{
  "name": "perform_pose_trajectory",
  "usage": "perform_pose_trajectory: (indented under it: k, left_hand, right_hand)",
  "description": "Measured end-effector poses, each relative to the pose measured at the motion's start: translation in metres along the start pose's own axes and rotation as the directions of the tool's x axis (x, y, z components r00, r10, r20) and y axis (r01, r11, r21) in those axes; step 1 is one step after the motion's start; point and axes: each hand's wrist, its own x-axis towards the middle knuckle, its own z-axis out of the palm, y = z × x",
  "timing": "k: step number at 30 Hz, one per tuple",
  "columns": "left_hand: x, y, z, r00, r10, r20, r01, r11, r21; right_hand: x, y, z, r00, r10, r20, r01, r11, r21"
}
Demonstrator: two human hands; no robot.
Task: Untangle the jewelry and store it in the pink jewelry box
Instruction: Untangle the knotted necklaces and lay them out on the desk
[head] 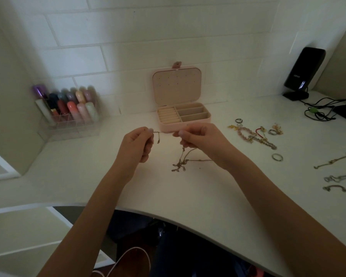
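A thin gold chain (181, 163) lies partly knotted on the white desk, with strands rising to both hands. My left hand (137, 143) pinches one end of it, a short piece dangling below the fingers. My right hand (196, 136) pinches another part, and the chain runs taut between the two hands. Just behind them stands the pink jewelry box (185, 124), lid open and upright, with its ring rolls and compartments showing nothing inside.
To the right lie rings, a pink bead bracelet and charms (254, 134), one lone ring (277, 157), and several chains (336, 178) at the edge. A clear organizer with lipsticks (68, 110) stands back left. A black device and cables (304, 76) are back right.
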Motion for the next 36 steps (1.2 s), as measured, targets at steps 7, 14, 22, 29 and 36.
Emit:
perform_pose_trajectory:
  k: [7, 14, 22, 29, 36]
  left_hand:
    - [-0.001, -0.009, 0.002, 0.993, 0.091, 0.08, -0.111, 0.953, 0.283]
    - [-0.001, -0.017, -0.001, 0.988, 0.119, 0.098, -0.154, 0.827, 0.54]
    - [-0.004, -0.021, 0.002, 0.961, 0.162, 0.224, -0.277, 0.569, 0.774]
    - [-0.001, -0.024, 0.008, 0.927, 0.225, 0.3, -0.376, 0.55, 0.746]
    - [-0.001, -0.022, 0.007, 0.951, 0.206, 0.231, -0.307, 0.722, 0.62]
  right_hand:
    - [0.002, -0.012, -0.009, 0.995, 0.1, -0.014, -0.086, 0.914, 0.397]
    - [0.001, -0.017, -0.023, 0.997, 0.035, -0.067, -0.005, 0.919, 0.395]
    - [-0.001, -0.03, -0.035, 0.923, -0.19, -0.334, 0.237, 0.966, 0.103]
    - [0.0, -0.047, -0.045, 0.902, -0.29, -0.319, 0.325, 0.944, 0.062]
    - [-0.001, -0.064, -0.053, 0.902, -0.322, -0.286, 0.35, 0.936, 0.05]
